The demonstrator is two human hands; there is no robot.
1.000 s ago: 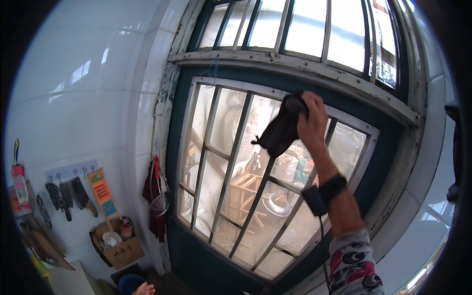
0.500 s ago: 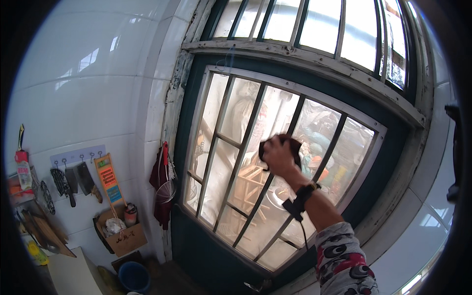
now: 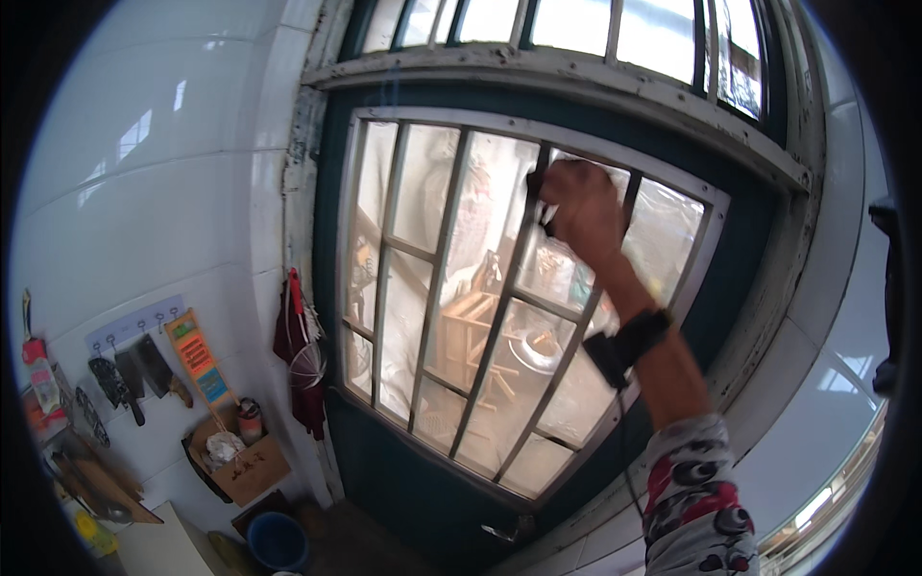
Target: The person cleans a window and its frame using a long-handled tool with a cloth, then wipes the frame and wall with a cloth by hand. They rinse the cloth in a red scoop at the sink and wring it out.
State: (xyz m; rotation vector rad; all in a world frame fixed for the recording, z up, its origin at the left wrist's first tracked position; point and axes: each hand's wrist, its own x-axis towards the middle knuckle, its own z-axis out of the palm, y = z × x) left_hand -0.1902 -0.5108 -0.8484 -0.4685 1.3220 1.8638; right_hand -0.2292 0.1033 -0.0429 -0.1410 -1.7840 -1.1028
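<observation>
My right hand (image 3: 581,206) is closed on a black cloth (image 3: 536,187), pressed at the upper part of a barred glass pane (image 3: 490,206) in a dark green door (image 3: 413,461). Much of the cloth is hidden behind my fingers. A black wrist device (image 3: 624,346) with a cable is strapped on that arm, below a patterned sleeve (image 3: 696,490). Wooden furniture and a metal basin show hazily through the glass. My left hand is out of view.
On the tiled wall (image 3: 144,240) at left hang cleavers (image 3: 149,370), an orange grater board (image 3: 197,355) and a cardboard box (image 3: 245,470). A maroon cloth (image 3: 293,341) hangs beside the door. A blue bucket (image 3: 277,538) stands below. The door handle (image 3: 514,533) is low.
My right hand went down on the pane with the black cloth, then rose again to near its top. The fingertips of my left hand at the lower edge have left view.
</observation>
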